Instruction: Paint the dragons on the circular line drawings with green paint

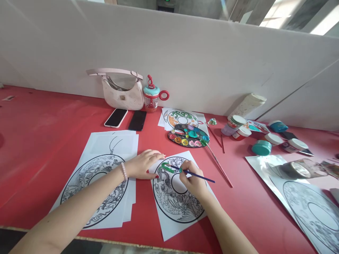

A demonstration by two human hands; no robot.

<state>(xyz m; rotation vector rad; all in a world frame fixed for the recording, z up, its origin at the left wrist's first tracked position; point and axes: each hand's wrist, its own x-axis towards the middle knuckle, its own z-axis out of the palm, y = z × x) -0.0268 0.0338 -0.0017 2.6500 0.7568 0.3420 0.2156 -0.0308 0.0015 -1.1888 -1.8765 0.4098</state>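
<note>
My right hand [194,178] is closed around a dark blue paintbrush [200,176], its tip touching a printed line drawing [169,225]. The drawing shows a dragon and a phoenix in a ring, and part of the dragon's body is painted green. Flat by the sheet's upper left edge lies my left hand [145,164], fingers stretched and holding nothing. A bracelet of pale pink beads [124,171] circles that wrist. Beyond my hands sits a dark paint palette [176,144] with several colours in its wells, and a second brush [219,164] leans on its rim.
Similar unpainted sheets [129,197] lie at left. Behind stand two phones [116,117], a white handbag [124,93] and a cup with a red straw [152,100]. Paint jars [261,147], a partly painted sheet [165,120] and a jar lying over papers [295,169] occupy the right and back.
</note>
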